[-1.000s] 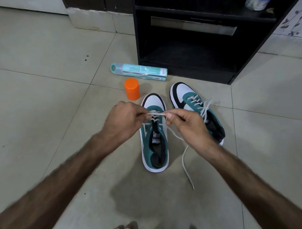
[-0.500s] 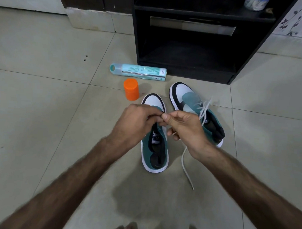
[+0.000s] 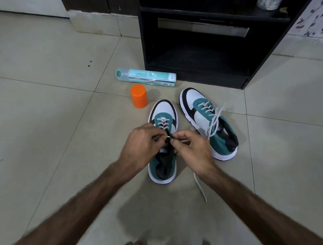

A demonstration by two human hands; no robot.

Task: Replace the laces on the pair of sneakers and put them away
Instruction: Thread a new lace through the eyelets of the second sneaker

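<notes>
Two hands meet over the near sneaker (image 3: 163, 141), which stands on the floor (image 3: 41, 133) straight ahead of the person: the left hand (image 3: 141, 146) pinches a white lace tip (image 3: 168, 136) with curled fingers, and the right hand (image 3: 191, 149) pinches at the same spot, seemingly steadying the eyelet edge or the lace itself; which one is hidden by the fingers. Only the lower rows near the toe are laced, so the upper eyelets are likely still to do. The tip could miss the eyelet or fray if it is pushed at an angle, since the fingers crowd the hole and block the view of it. A hard pull could also drag the lace uneven, because its other end trails loose on the floor (image 3: 200, 188) beside the right wrist and nothing anchors it. A foot shifting could catch that tail. The far sneaker (image 3: 208, 123) lies just to the right, laced but untied, its ends loose and prone to snagging when carried to the black shelf (image 3: 200, 48) behind. An orange cap (image 3: 138, 96) and a tube (image 3: 145, 77) lie near the toe, close enough to be knocked.
</notes>
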